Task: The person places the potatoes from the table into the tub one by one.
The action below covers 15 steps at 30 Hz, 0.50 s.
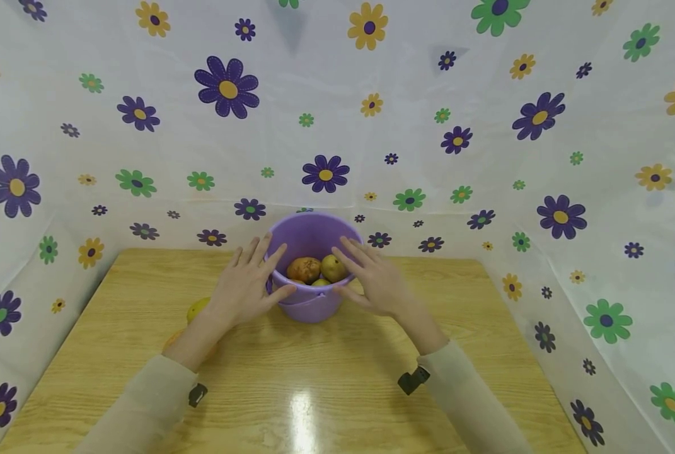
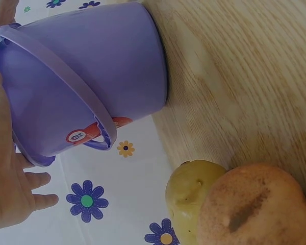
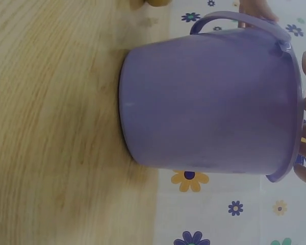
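Observation:
A purple bucket (image 1: 311, 309) stands upright at the table's far side, its handle hanging down in front. Inside lie a brown mottled fruit or vegetable (image 1: 304, 270) and a yellow-green one (image 1: 333, 268), with parts of others below. My left hand (image 1: 246, 284) is at the rim's left, fingers spread and fairly straight. At the rim's right is my right hand (image 1: 379, 284), its fingers also extended. Whether either hand touches the rim I cannot tell. Near the left forearm, partly hidden in the head view, lie a yellow-green fruit (image 2: 188, 189) and a tan, dark-scarred piece of produce (image 2: 260, 204).
The wooden table (image 1: 314, 372) has a bright reflection near its front. White sheeting (image 1: 292, 139) printed with flowers encloses the back and both sides, close behind the bucket. A dark strap (image 1: 413, 380) shows at the right sleeve.

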Motion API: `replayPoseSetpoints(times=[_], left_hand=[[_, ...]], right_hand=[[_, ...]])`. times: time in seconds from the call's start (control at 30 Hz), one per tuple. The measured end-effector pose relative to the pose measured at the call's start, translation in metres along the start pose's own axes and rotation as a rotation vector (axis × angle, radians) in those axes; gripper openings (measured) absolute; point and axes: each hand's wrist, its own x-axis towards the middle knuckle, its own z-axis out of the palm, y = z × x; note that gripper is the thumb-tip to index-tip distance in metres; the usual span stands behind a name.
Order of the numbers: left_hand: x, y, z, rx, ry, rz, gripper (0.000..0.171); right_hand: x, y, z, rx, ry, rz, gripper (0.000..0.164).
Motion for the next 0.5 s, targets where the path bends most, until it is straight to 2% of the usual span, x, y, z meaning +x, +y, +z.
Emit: replayPoseSetpoints(times=[0.5], left_hand=[[-0.001, 0.001, 0.0, -0.031, 0.0, -0.008, 0.099]], right_hand=[[-0.011, -0.009, 0.011, -0.021, 0.022, 0.054, 0.093]])
